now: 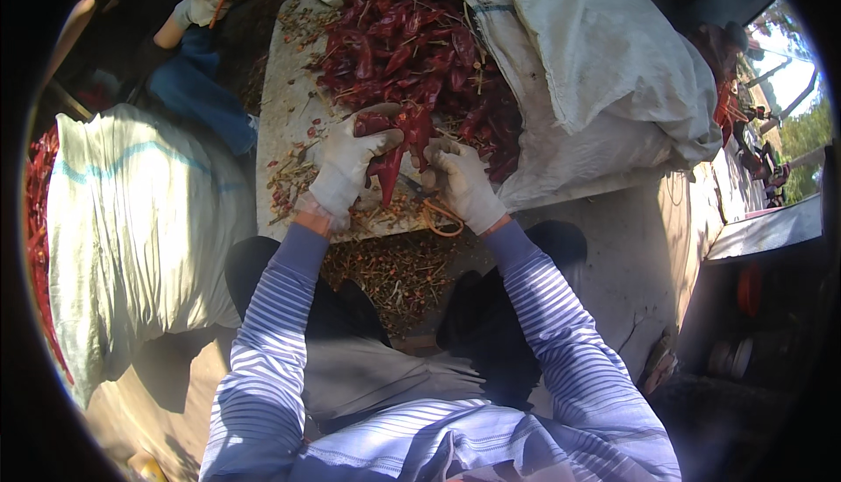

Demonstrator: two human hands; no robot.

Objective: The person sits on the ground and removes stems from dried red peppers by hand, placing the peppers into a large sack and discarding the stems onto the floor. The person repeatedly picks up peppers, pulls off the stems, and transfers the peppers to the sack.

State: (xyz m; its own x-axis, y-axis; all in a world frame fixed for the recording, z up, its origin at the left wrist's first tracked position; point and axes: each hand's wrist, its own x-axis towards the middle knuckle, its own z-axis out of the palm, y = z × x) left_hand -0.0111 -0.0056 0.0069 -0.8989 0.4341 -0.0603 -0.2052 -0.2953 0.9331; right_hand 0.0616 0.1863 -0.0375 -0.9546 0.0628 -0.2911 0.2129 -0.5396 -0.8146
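Note:
My left hand (pixel 348 160), in a whitish work glove, grips a small bunch of dried red chili peppers (pixel 387 170) above a board. One pepper's tip points down towards me. My right hand (pixel 458 176), gloved alike, has its fingers curled with the fingertips at the bunch's right side; whether they pinch a pepper cannot be made out. Below the right hand is an orange looped handle (pixel 443 229), seemingly of scissors, with a dark blade partly hidden. A large heap of dried red chilies (pixel 401 48) lies just beyond both hands.
The pale board (pixel 279 107) bears stem bits and seeds. A white woven sack (pixel 591 55) lies open beside the heap. Another full sack (pixel 151 219) stands at left. Across the board, a person's gloved hand (pixel 213 2) holds a thin orange item. Stem debris (pixel 401 278) covers the ground between my legs.

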